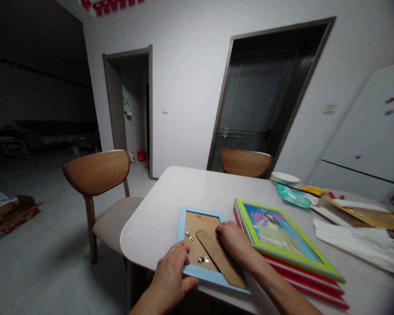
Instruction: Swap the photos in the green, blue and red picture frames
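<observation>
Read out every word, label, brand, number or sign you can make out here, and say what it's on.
Nothing here is legible.
Green-framed picture: pink marks, perhaps lettering, too blurred to read.
Teal packet: any print is too blurred.
Cardboard box: any print is too small.
Blue frame: no text shows on its back.

A pale table [151,218] with rounded corners and a smooth top carries the things. Near its front edge a light blue picture frame [197,247] lies face down, its brown back showing. Just to the right, a stack rests on the tabletop: red frames [325,295] at the bottom, with a green frame [282,234] face up on top of them. Toward the far side sits a white bowl [285,178], with a teal packet [292,195] just in front of it. Farther right, a crumpled white wrapper [357,243] lies near yellowish-brown packaging [367,213]; some items there overlap and blur.
</observation>
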The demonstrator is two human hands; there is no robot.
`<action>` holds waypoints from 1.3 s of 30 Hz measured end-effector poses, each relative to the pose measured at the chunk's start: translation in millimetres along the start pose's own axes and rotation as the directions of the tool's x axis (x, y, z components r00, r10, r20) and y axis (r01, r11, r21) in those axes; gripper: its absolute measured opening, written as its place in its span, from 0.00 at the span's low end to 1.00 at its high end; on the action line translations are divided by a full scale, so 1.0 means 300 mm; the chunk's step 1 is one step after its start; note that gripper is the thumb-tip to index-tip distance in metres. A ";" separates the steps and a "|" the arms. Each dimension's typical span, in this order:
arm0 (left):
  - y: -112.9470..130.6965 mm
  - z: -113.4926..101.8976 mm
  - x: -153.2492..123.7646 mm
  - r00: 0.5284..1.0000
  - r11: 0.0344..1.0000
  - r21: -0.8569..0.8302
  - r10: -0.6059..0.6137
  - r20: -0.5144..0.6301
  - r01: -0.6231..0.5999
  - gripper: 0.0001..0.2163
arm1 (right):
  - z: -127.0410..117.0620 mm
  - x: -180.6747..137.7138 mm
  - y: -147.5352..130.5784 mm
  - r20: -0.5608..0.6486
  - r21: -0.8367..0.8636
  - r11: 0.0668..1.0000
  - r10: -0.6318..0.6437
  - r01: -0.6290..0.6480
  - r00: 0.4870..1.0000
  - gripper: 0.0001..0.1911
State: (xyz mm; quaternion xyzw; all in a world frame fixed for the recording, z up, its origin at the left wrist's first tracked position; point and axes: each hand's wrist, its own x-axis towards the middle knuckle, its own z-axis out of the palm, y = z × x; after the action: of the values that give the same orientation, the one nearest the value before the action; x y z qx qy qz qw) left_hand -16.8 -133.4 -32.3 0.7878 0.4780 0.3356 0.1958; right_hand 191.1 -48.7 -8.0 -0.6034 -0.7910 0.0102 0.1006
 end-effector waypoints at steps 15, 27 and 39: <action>0.001 0.025 0.024 0.999 0.998 -0.046 -0.033 -0.013 0.032 0.13 | -0.014 -0.125 -0.084 -0.038 0.221 0.975 -0.010 0.018 0.999 0.19; 0.008 -0.060 0.120 0.939 0.785 -0.589 -0.320 -0.125 0.190 0.12 | -0.132 -0.110 -0.163 -0.156 0.373 0.921 -0.059 0.114 0.986 0.17; -0.270 -0.274 0.021 0.837 0.818 -0.448 -0.496 -0.231 0.361 0.14 | 0.008 -0.136 -0.013 0.007 0.147 0.972 0.187 -0.186 0.982 0.26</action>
State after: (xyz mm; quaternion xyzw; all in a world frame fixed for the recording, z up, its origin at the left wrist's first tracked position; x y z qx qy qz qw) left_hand -124.1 -91.1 -23.7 0.5337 0.5955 0.4991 0.3338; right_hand 197.1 -88.6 -15.8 -0.6660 -0.7276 0.0758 0.1459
